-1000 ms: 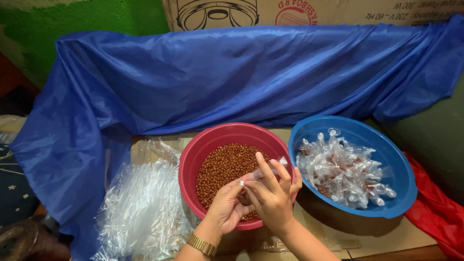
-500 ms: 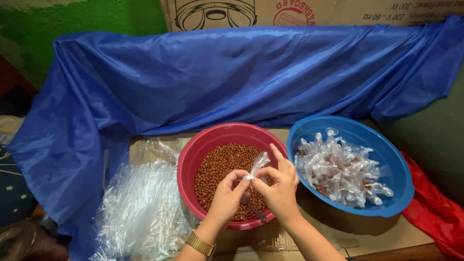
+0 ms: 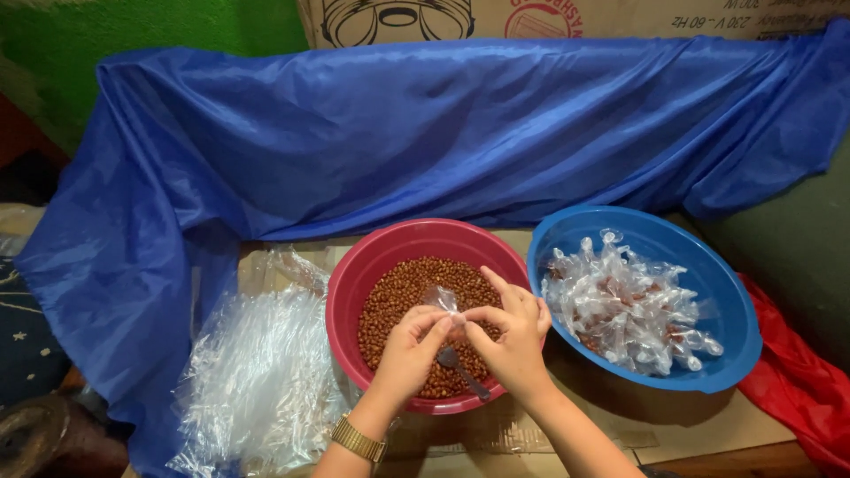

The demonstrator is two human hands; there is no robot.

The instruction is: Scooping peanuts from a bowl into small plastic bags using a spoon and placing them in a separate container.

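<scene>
Since the earlier frame, both hands have been drawn together over the red bowl (image 3: 354,292) of peanuts (image 3: 398,296). A small clear bag (image 3: 443,299) is pinched at its top by left hand (image 3: 409,350) and right hand (image 3: 512,341); it looks ready for closing. Right of that bowl, filled packets (image 3: 633,305) are heaped.

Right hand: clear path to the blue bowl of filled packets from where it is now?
Probably yes. The right hand sits over the red bowl, right beside the blue bowl, with nothing between them. But both hands pinch a small clear bag, so it isn't free.
</scene>
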